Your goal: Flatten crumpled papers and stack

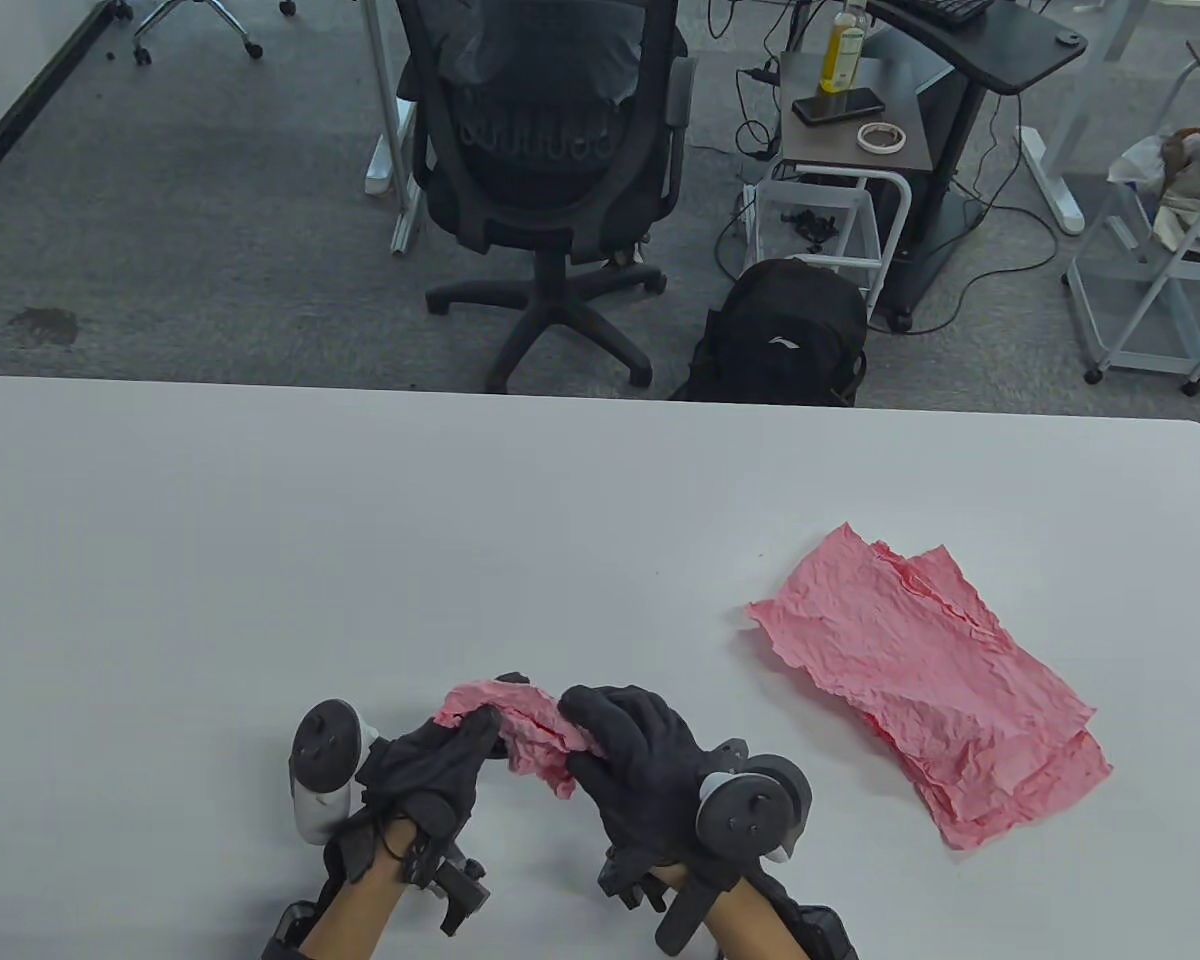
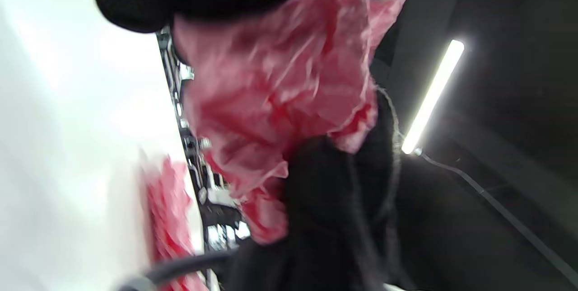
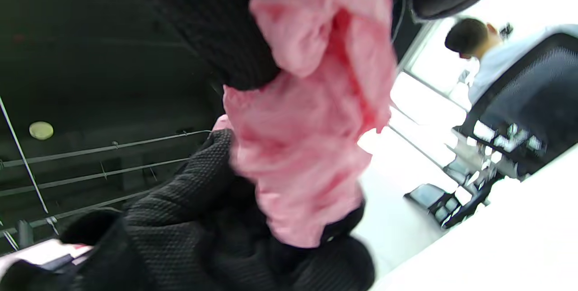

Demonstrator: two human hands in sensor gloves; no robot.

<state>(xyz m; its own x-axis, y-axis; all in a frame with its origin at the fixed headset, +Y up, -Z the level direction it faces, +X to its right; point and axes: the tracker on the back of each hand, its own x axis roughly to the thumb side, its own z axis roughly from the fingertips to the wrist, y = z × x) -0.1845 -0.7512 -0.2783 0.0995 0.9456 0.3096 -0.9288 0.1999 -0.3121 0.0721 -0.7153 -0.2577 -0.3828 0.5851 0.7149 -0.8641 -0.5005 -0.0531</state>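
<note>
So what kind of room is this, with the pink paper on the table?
Probably an office or a lab workroom. Beyond the white table there is a black office chair on grey carpet, a desk with a keyboard, and cables on the floor.

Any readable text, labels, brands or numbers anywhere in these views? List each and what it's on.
No text can be read in any view.
Backpack: a white logo mark, no letters.
Bottle on the side table: label too small to read.
Crumpled paper and flattened papers: plain pink, unprinted.
</note>
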